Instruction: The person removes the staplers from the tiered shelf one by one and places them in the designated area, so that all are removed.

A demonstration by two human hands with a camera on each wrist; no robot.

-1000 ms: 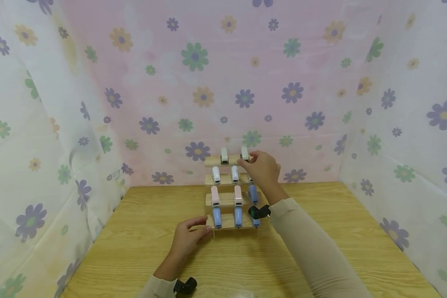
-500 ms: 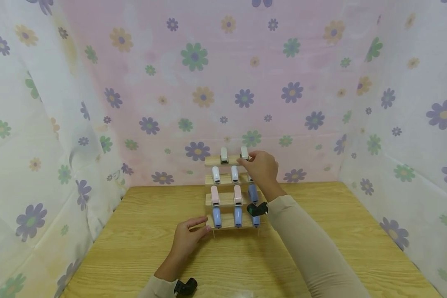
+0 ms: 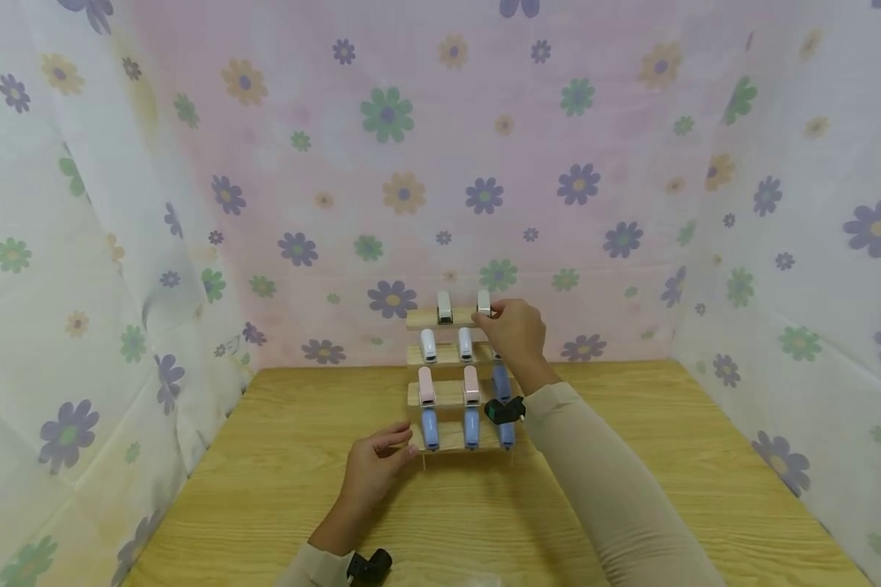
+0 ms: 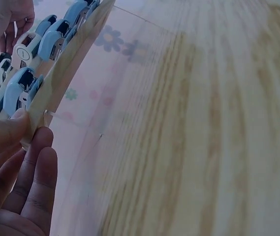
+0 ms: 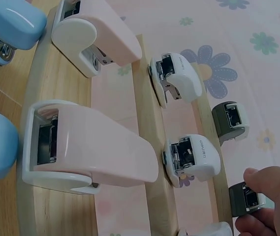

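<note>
A stepped wooden rack [image 3: 451, 436] bears rows of small staplers, with the front board's left end between the thumb and fingers of my left hand [image 3: 370, 473]. In the left wrist view, that thumb lies on the board [image 4: 66, 81] beside a blue stapler [image 4: 19, 91]. My right hand [image 3: 517, 334] pinches a white and dark grey stapler [image 3: 484, 302] at the right of the top board. The right wrist view shows thumb and fingers on either side of this stapler [image 5: 239, 200]; it stands on the board.
Pink staplers [image 3: 426, 386], white staplers [image 3: 428, 345] and blue staplers [image 3: 430, 429] fill the lower boards. Another grey-and-white stapler [image 3: 444, 307] stands on the top board. The right arm partly hides the rack's right side. Flowered cloth [image 3: 323, 163] surrounds the wood-grain table [image 3: 279, 456].
The head view has shifted slightly. Both hands keep their holds, the right hand having moved only very slightly left, and the staplers stay where they were.
</note>
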